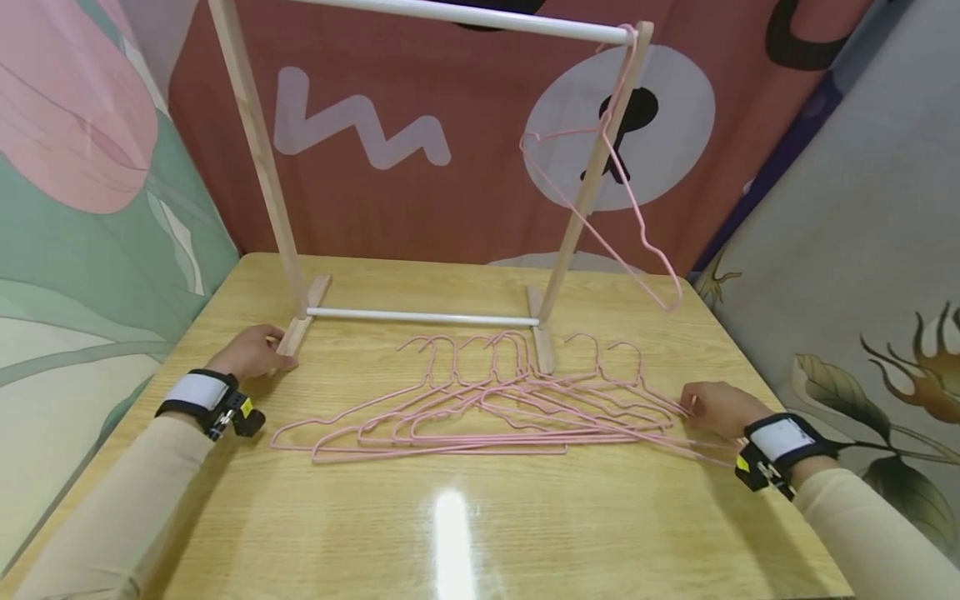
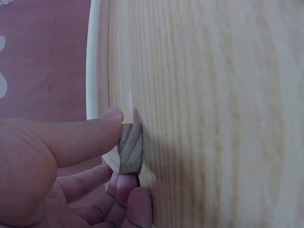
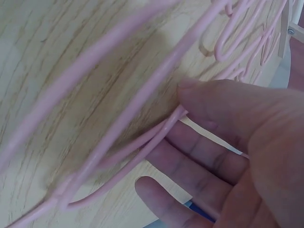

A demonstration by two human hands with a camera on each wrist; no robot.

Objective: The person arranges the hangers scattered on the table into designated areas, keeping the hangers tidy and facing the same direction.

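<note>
The left hand (image 1: 251,352) is pinching the wooden foot (image 2: 130,148) of the rack (image 1: 258,158), and should be bracing it firmly. The hangers (image 1: 480,408) are lying mid-table, long axes left to right, hooks pointing toward the rack. The right hand (image 1: 720,408) is pinching their right ends; better to be separating one.

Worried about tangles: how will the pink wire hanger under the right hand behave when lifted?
Probably light and springy: the hanger is thin wire. It overlaps the pile of hangers, so hooks may snag and drag neighbours. The right hand pinches its end.
</note>
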